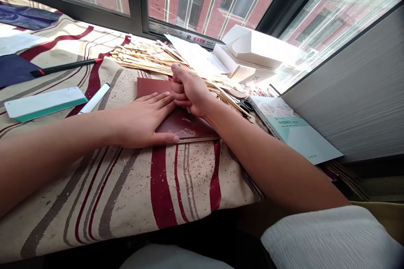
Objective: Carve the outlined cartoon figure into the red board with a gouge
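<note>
A flat red-brown board or book cover (192,125) with pale scuff marks lies on the striped cloth. My left hand (151,115) is spread flat on its left part, fingers stretched out and thumb along the near edge. Over the board's upper right part, my right hand (191,90) is closed in a fist, its lower side close to the left fingertips. Whatever the fist holds, if anything, is hidden by the fingers. Right behind the hands lies a heap of thin wooden strips (148,56).
Small crumbs dot the striped cloth (126,193). On the left lie a white-and-teal case (47,103), a white marker (94,98) and a black pen (66,67). White boxes (252,50), dark-handled scissors (245,106) and a book (293,128) are at the right, by the window.
</note>
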